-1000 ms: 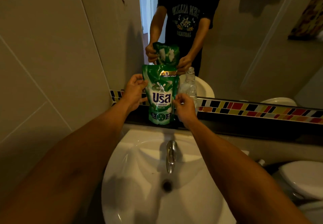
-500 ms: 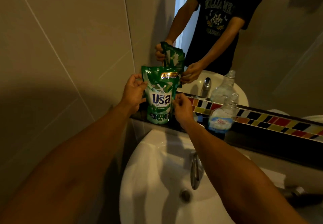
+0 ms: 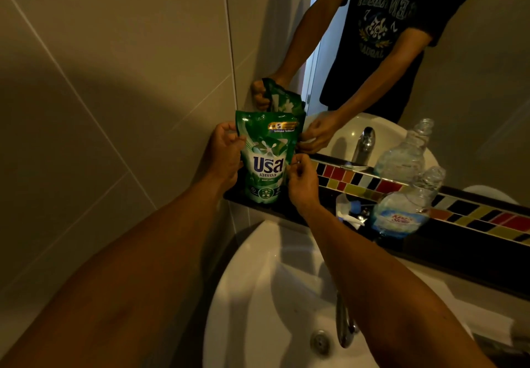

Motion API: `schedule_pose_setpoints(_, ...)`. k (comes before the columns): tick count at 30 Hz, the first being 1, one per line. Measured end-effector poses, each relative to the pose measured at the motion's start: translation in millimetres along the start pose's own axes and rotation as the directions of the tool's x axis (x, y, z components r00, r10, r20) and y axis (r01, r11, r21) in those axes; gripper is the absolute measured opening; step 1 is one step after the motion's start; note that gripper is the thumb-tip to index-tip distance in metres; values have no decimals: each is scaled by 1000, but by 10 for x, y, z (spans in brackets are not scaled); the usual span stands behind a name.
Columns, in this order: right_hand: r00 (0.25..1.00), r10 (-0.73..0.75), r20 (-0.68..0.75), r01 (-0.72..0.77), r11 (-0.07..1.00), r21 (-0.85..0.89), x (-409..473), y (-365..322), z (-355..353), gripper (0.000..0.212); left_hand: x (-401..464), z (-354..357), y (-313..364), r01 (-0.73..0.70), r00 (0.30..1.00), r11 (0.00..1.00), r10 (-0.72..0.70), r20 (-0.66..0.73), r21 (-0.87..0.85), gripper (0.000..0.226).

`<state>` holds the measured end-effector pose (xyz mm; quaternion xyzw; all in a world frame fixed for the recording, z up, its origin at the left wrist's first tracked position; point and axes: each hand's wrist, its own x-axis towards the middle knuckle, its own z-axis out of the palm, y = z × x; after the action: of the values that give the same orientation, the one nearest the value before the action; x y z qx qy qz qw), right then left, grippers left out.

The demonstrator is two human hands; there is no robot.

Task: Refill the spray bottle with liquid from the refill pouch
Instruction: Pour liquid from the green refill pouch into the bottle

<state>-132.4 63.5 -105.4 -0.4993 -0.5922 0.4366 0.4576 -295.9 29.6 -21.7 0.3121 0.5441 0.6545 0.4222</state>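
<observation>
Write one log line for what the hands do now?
left hand: grips pouch | right hand: pinches pouch edge | bottle: uncapped on ledge

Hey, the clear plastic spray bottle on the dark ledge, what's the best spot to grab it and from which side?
Probably grip the clear plastic spray bottle around its wide lower body, at the blue label, coming from the front over the white sink. It stands upright with its neck open, the mirror is close behind it, and the neck is narrow. The right hand is nearer; both hands are on the green refill pouch.

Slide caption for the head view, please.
Both hands, left and right, grip a green refill pouch upright on the ledge; uncapped spray bottle stands alongside.
</observation>
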Motion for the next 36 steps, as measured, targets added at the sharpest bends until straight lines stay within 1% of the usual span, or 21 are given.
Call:
schedule_pose_setpoints(3,1000,-13,-9,13,1000,13,21,-12,34,16,17,-23,-27,-15,1000,1000,15,-1,-25,32)
schedule_pose_setpoints(8,999,-21,-29,22,1000,9,32,-13,16,16,1,7,-66,-46,998,998,44,-49,-49,34)
schedule_pose_setpoints(12,999,-31,-17,31,999,32,25,-72,-8,16,2,52,-86,-87,994,993,81,-66,-85,34)
schedule_pose_setpoints(16,1000,24,-6,-24,998,60,42,-121,16,14,25,116,-56,-115,992,990,110,-60,-81,34)
schedule_pose_setpoints(20,998,22,-56,-19,999,51,63,-110,10,10,91,119,-81,-125,991,989,121,-60,-83,33)
schedule_pose_setpoints(25,999,9,-50,-6,998,61,79,-74,-5,10,117,79,-127,-112,993,987,107,-47,-117,33)
schedule_pose_setpoints(29,1000,23,-12,-22,997,79,33,-126,-33,9,63,16,-111,-75,996,992,70,-49,-103,37)
schedule_pose_setpoints(31,1000,28,9,-29,997,77,-15,-174,-67,13,-5,-2,-96,-50,998,993,46,-41,-104,38)
schedule_pose_setpoints(34,998,62,21,-63,997,51,-113,-249,-142,16,-99,-45,-116,12,1000,999,-13,-24,-42,37)
schedule_pose_setpoints(36,997,81,18,-82,995,55,-213,-291,-216,17,-174,-44,-140,54,997,998,-52,-51,39,42)
